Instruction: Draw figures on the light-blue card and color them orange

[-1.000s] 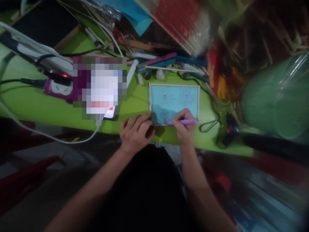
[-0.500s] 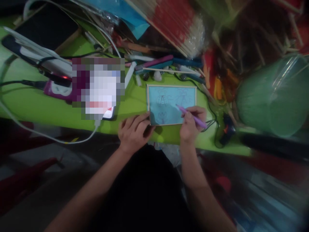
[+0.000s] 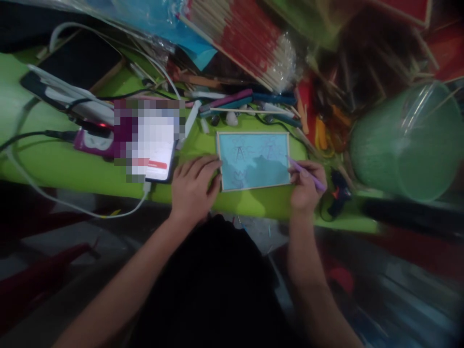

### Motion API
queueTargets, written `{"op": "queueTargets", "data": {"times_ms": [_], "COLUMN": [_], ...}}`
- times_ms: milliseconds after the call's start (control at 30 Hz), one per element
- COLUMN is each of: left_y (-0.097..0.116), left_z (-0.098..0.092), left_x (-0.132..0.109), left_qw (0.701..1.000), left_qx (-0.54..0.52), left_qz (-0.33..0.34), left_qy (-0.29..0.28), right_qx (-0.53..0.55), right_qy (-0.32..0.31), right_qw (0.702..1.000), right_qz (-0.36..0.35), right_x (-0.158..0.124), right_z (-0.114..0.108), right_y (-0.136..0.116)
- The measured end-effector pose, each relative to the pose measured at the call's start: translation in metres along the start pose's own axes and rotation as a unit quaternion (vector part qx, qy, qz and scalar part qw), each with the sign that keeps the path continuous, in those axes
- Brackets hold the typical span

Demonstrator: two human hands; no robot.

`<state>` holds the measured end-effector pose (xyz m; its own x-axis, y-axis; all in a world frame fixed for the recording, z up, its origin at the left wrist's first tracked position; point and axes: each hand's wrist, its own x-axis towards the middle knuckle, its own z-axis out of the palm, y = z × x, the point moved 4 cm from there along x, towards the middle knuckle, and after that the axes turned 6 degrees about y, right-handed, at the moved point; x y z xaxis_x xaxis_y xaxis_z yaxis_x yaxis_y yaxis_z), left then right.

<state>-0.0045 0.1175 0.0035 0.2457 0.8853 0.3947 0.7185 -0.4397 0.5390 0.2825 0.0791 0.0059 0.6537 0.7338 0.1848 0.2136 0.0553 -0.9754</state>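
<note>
A blue card edged with thin pale wooden sticks lies on the green table. Faint line drawings show on it, two at the top and one at the lower left. My left hand has its fingertips and thumb closed at the card's left edge. In my right hand is a purple pen, slanted with its tip near the card's right border. The fingers of that hand also rest by the right edge. Shadows fall over the lower part of the card.
Left of the card lies a lit phone with a charging cable, beside a purple power strip. Markers and sticks are heaped behind. At right stand a green translucent bucket and a dark glue gun. The green table ends close to my body.
My right hand has moved right with the pen, from over the drawings to the card's right edge. My left hand has shifted slightly up the left edge. The card sits a little straighter in view.
</note>
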Motion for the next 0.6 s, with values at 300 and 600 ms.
{"op": "queueTargets", "data": {"times_ms": [300, 600], "left_y": [-0.017, -0.02], "left_z": [0.017, 0.02], "left_x": [0.023, 0.023], "left_qw": [1.0, 1.0], "left_qx": [0.004, 0.004], "left_qz": [-0.008, -0.024], "left_qy": [-0.014, -0.011], "right_qx": [-0.037, -0.06], "right_qy": [-0.071, -0.123], "right_qw": [0.996, 0.991], "right_qz": [0.025, -0.005], "right_x": [0.003, -0.004], "right_z": [0.006, 0.007], "right_y": [0.005, 0.004]}}
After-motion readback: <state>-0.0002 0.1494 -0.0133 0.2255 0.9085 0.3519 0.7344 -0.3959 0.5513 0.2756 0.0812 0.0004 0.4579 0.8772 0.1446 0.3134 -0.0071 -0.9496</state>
